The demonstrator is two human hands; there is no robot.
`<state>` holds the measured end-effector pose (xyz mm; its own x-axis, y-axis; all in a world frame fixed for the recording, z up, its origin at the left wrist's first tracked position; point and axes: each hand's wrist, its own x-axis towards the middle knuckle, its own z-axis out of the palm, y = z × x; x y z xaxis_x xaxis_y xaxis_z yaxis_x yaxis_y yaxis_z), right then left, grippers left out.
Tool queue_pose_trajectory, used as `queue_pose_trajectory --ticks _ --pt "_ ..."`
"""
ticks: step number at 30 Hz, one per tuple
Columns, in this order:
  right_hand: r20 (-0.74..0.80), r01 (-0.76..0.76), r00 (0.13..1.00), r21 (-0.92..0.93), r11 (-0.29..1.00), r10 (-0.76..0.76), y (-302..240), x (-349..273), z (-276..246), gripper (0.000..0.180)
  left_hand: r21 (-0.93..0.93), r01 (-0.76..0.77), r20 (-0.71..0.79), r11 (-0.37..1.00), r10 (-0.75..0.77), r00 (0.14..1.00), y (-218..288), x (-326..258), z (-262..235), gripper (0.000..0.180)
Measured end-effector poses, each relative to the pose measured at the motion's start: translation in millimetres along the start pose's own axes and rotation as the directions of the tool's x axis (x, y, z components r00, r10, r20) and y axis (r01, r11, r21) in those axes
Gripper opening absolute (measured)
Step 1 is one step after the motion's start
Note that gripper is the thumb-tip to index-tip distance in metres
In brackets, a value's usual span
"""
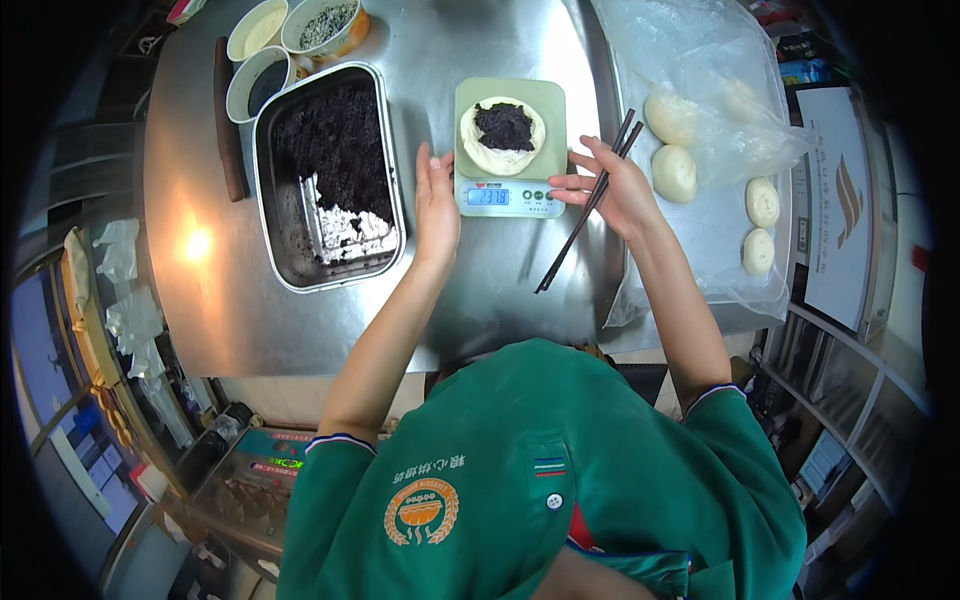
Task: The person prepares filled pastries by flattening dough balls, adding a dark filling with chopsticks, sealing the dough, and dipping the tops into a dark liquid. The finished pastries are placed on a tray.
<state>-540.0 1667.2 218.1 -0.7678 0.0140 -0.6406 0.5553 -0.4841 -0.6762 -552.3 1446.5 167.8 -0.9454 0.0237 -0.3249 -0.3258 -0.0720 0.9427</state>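
Observation:
A pale green kitchen scale [550,95] with a lit display stands in front of me. On its platform lies a round, flat piece of dough [488,158], topped with a heap of dark filling [504,127]. My left hand [437,205] is beside the scale's left side, fingers stretched out and holding nothing. A pair of dark chopsticks [565,255] is held in my right hand [617,190], tips slanting down toward me. Some fingers of that hand reach to the scale's right edge; whether they touch it I cannot tell.
Left of the scale is a metal pan [285,240] partly filled with dark filling. Beyond it stand three bowls [262,88] and a dark rolling pin [228,130]. At right, several dough balls [674,173] lie on and under clear plastic sheeting [630,290]. The steel table's [500,300] near edge is before me.

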Motion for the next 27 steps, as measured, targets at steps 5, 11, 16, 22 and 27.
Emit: queue_pose_trajectory --ticks 5,11,16,22,27 --pt "0.119 0.006 0.993 0.040 0.999 -0.010 30.1 -23.7 4.8 0.070 0.021 0.029 0.079 0.999 -0.030 0.996 -17.4 -47.2 -33.0 0.070" --pt "0.109 0.286 0.955 -0.069 0.956 -0.277 8.0 -72.1 -1.4 0.047 0.017 0.151 0.108 0.988 -0.152 0.982 -5.2 -100.4 -57.0 0.065" --pt "0.222 0.479 0.862 -0.068 0.875 -0.455 -4.3 -92.4 -16.1 0.052 0.045 0.124 0.006 0.991 -0.124 0.992 -27.5 -127.3 -81.1 0.037" --pt "0.100 0.653 0.748 -0.282 0.703 -0.656 17.2 -104.1 26.8 0.032 0.024 0.190 -0.006 0.982 -0.190 0.982 -32.5 -134.6 -93.8 0.030" --pt "0.266 0.712 0.699 -0.348 0.610 -0.664 26.5 -104.8 74.1 0.013 -0.051 0.193 -0.012 0.980 -0.193 0.981 -31.5 -137.7 -108.3 0.026"
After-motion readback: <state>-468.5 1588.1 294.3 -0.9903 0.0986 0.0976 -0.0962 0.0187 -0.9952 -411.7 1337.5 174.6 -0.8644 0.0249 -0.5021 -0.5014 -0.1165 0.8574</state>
